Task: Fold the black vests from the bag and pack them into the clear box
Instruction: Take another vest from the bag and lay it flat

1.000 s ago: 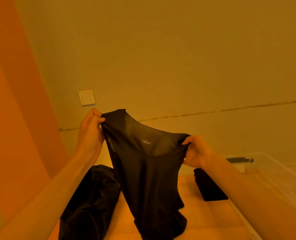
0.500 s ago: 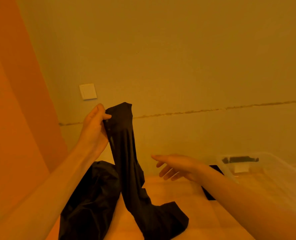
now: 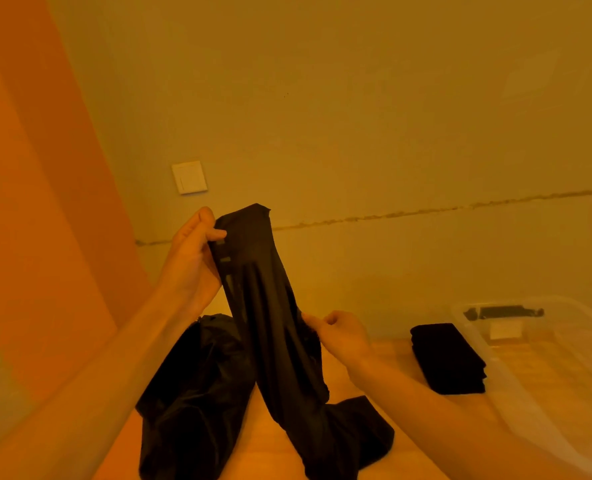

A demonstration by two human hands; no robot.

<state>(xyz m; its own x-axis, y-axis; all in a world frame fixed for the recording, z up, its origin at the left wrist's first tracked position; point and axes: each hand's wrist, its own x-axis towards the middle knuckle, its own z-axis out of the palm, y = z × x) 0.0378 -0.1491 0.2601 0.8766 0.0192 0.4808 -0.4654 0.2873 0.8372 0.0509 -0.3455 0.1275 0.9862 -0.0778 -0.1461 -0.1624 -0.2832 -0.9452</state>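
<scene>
A black vest (image 3: 270, 327) hangs in the air, doubled lengthwise, its lower end draped on the wooden surface. My left hand (image 3: 192, 261) pinches its top edge, held high. Lower down, my right hand (image 3: 339, 332) pinches the vest's right edge about halfway along. Behind and below my left arm lies the crumpled black bag (image 3: 190, 396). A stack of folded black vests (image 3: 448, 356) sits to the right, just left of the clear box (image 3: 544, 386). The box's interior looks bare apart from a label and a dark handle at its far end.
A wooden surface (image 3: 384, 358) runs under everything. A plain wall rises close behind, with a white switch plate (image 3: 189, 177) at upper left. An orange panel (image 3: 38, 202) fills the left side.
My right hand let go of the vest's shoulder, dropped open, then took hold of the vest's side edge lower down. The vest went from spread wide to hanging doubled from my left hand.
</scene>
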